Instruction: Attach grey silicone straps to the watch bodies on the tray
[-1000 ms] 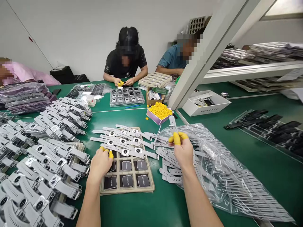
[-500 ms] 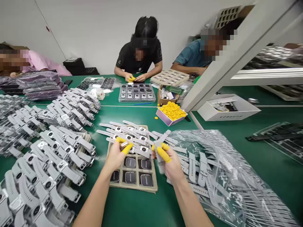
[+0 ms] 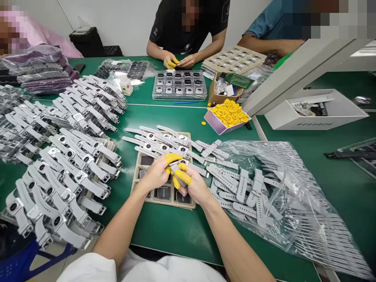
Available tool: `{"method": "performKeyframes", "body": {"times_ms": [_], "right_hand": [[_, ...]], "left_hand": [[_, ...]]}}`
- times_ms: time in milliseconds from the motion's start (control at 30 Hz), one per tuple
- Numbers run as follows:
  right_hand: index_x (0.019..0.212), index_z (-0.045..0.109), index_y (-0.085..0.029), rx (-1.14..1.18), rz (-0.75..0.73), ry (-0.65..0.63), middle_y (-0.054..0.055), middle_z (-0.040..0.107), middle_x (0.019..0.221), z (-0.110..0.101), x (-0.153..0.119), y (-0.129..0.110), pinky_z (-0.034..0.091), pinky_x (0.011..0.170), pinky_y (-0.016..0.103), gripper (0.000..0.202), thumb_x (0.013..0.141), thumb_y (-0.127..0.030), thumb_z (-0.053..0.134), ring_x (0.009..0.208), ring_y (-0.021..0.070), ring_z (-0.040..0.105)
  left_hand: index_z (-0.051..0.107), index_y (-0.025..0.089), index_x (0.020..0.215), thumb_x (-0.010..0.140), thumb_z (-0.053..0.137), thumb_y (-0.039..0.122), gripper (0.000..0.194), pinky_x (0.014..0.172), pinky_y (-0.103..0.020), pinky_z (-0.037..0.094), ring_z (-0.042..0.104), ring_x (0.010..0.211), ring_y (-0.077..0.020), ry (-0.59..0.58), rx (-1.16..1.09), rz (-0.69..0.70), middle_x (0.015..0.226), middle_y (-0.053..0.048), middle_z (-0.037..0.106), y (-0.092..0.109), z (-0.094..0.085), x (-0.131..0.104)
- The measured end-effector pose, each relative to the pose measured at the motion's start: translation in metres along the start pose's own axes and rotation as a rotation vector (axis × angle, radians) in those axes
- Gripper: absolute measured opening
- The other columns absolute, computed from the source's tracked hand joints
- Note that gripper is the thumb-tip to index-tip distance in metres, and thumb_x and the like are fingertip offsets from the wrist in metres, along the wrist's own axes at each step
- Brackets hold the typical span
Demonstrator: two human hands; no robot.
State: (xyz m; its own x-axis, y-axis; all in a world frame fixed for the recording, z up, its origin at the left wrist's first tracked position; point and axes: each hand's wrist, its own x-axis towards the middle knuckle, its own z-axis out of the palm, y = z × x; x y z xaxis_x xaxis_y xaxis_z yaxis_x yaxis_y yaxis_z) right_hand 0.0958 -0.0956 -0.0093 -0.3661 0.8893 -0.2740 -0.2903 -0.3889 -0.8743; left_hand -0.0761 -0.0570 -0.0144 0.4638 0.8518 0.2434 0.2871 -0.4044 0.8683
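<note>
Above a beige tray, my two hands meet fingertip to fingertip, with yellow finger cots on several fingers. My left hand pinches a small silver watch case, mostly hidden behind the cots. In my right hand is a light grey watch strap, its end up against the case; whether they are joined I cannot tell. The tray's near compartments hold watch cases with dark faces. Across its far rows lie watches with grey straps, backs up.
Loose grey straps and a clear plastic bag of straps lie right. Stacked strapped watches crowd the left. Beyond are a box of yellow finger cots, a white box and a slanted post. Co-workers sit opposite.
My hands were apart, the left with the watch case and the right with the strap. They have come together over the tray. The head view has tilted down.
</note>
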Motion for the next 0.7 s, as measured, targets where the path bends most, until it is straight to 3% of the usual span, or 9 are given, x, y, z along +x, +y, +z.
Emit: {"method": "performKeyframes", "body": {"times_ms": [167, 367, 600, 700], "right_hand": [[0.087, 0.058, -0.024, 0.041, 0.02, 0.056, -0.009, 0.054, 0.05, 0.002, -0.001, 0.0, 0.027, 0.033, 0.02, 0.029, 0.084, -0.049, 0.071, 0.033, 0.0075, 0.034], [0.083, 0.055, -0.024, 0.174, -0.025, 0.135, -0.009, 0.052, 0.05, 0.002, 0.003, -0.004, 0.025, 0.032, 0.019, 0.026, 0.084, -0.044, 0.072, 0.033, 0.0064, 0.03], [0.082, 0.057, -0.022, 0.155, -0.051, -0.018, -0.008, 0.051, 0.046, -0.003, 0.002, -0.001, 0.032, 0.035, 0.02, 0.025, 0.087, -0.042, 0.072, 0.034, 0.008, 0.035], [0.079, 0.054, -0.023, 0.164, -0.041, 0.008, -0.009, 0.051, 0.045, 0.0, 0.004, 0.002, 0.032, 0.035, 0.019, 0.028, 0.085, -0.042, 0.074, 0.034, 0.0076, 0.035]], "left_hand": [[0.066, 0.022, 0.131, 0.082, 0.046, 0.006, 0.055, 0.114, -0.044, 0.047, 0.06, 0.13, -0.0255, -0.009, -0.055, -0.04, 0.135, -0.008, 0.069, 0.002, 0.002, 0.001], [0.066, 0.019, 0.128, 0.098, 0.05, 0.019, 0.034, 0.1, -0.039, 0.055, 0.068, 0.115, -0.0242, 0.118, -0.254, -0.147, 0.13, -0.011, 0.07, 0.005, 0.004, 0.003], [0.065, 0.023, 0.132, 0.09, 0.047, 0.007, 0.049, 0.106, -0.041, 0.052, 0.065, 0.12, -0.0241, 0.054, -0.053, 0.061, 0.129, -0.009, 0.07, -0.006, 0.007, 0.0], [0.065, 0.023, 0.133, 0.087, 0.045, 0.004, 0.053, 0.106, -0.041, 0.052, 0.065, 0.12, -0.0244, 0.057, -0.03, 0.067, 0.128, -0.008, 0.07, -0.007, 0.009, 0.0]]}}
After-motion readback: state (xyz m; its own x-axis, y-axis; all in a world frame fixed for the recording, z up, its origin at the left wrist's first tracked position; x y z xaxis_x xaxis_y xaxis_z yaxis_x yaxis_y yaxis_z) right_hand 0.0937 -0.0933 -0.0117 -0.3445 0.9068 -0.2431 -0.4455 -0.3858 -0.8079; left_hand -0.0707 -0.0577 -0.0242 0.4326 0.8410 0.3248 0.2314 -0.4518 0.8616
